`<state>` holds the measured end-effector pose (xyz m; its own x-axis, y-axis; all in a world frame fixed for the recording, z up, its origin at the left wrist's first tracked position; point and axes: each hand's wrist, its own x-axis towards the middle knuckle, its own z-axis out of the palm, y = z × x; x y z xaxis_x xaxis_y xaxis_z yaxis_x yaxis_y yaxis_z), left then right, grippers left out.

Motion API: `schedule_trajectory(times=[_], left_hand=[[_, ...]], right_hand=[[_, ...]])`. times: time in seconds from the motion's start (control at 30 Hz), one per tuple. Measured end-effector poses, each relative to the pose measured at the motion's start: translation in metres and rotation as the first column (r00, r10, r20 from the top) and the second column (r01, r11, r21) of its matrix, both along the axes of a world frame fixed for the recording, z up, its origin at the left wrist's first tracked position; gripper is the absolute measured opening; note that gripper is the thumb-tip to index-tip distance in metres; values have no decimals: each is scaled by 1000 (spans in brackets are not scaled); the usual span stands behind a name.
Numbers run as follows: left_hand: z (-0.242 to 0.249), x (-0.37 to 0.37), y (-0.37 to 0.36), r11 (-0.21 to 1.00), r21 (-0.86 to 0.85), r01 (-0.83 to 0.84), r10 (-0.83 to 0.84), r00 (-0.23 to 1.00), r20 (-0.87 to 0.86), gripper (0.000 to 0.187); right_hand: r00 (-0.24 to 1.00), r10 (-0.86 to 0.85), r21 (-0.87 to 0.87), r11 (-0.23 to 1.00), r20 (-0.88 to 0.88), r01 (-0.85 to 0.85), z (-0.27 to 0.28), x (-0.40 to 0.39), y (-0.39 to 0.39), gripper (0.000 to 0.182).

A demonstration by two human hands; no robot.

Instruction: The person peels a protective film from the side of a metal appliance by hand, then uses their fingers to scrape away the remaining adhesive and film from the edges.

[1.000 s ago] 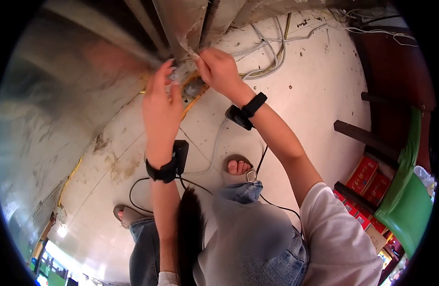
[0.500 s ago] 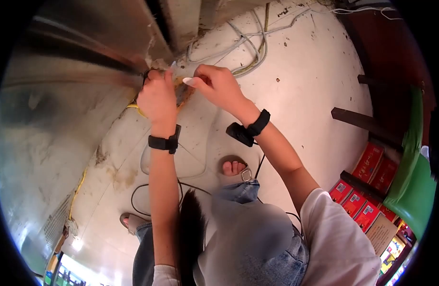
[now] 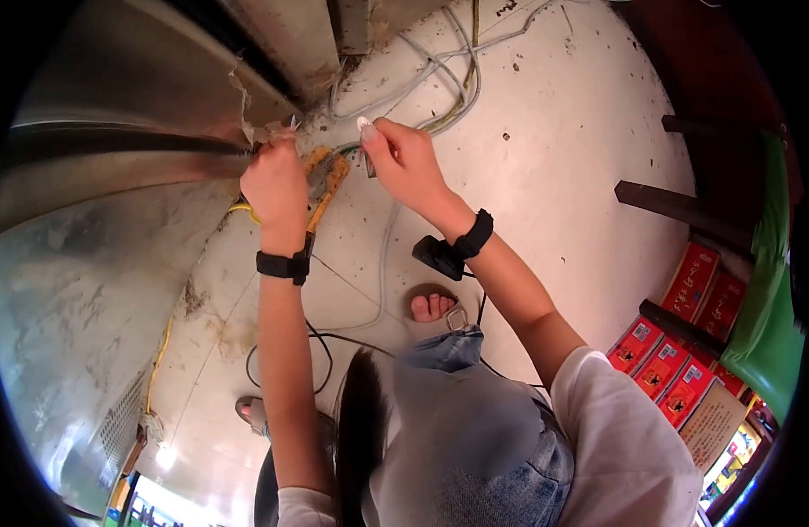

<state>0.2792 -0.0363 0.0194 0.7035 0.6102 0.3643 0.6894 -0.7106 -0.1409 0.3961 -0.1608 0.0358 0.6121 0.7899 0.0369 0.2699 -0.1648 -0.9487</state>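
My left hand is closed beside the lower edge of a metal cabinet, its fingers curled away from view. A small pointed tip shows above its thumb side. To its right, my right hand is pinched, thumb against fingers, with a small grey, flat piece showing below the fingertips; I cannot tell what it is. Between and below the hands, an orange-yellow strip borders a dark, dirty patch on the floor. Black straps with small boxes sit on both wrists.
Grey cables lie looped on the pale, stained floor beyond the hands. A thin black cord curls near my feet. Red boxes, dark wooden bars and a green cover stand at the right.
My left hand has shifted slightly left, and the gap between the hands has widened. The orange-yellow strip and the grey piece under my right fingers show more clearly. The view has shifted slightly.
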Motion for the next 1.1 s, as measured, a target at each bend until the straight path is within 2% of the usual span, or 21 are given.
schedule_trajectory(times=[0.13, 0.2, 0.3, 0.4, 0.5, 0.6, 0.7, 0.73, 0.8, 0.83, 0.93, 1.03, 1.1], left_hand=[[2, -5, 4, 993, -85, 77, -77, 997, -2, 18], [3, -7, 5, 980, -181, 85, -92, 995, -33, 5], [-1, -14, 6, 933, -330, 140, -98, 985, 142, 4], [-9, -19, 10, 933, -348, 94, -68, 994, 88, 5], [3, -25, 1, 887, -446, -119, 99, 993, -66, 7], [5, -33, -14, 836, -549, -2, 169, 952, 254, 14], [7, -36, -17, 802, -595, 51, 226, 897, 381, 19], [11, -38, -18, 784, -619, 45, 290, 855, 429, 18], [24, -36, -18, 748, -662, 51, 407, 752, 518, 17], [27, -35, -19, 774, -625, 106, 385, 705, 596, 16], [34, -31, -19, 869, -465, 170, 232, 689, 687, 17], [38, -22, -18, 928, -359, 101, 164, 756, 634, 19], [45, -14, -15, 940, -340, -5, 192, 832, 520, 21]], right_hand=[[999, -42, 97, 994, 18, 40, 3, -12, 14, 26], [972, -80, 153, 987, 221, 46, 1, -19, 27, 30], [888, -86, 133, 991, 451, 28, 1, -28, 47, 38], [826, -104, 135, 990, 555, 34, -5, -31, 66, 45], [771, -156, 190, 981, 618, 46, -12, -32, 80, 47], [710, -211, 254, 966, 672, 47, -18, -30, 89, 42], [613, -244, 334, 942, 751, -34, -29, -24, 94, 32], [576, -248, 357, 931, 779, -82, -32, -24, 95, 29], [591, -236, 390, 909, 772, -146, -33, -20, 96, 25], [598, -232, 407, 896, 768, -176, -31, -18, 96, 24], [631, -190, 416, 879, 752, -232, -30, -15, 96, 22], [651, -171, 444, 851, 739, -280, -35, -11, 97, 21], [657, -187, 468, 837, 731, -283, -38, -9, 99, 20]])
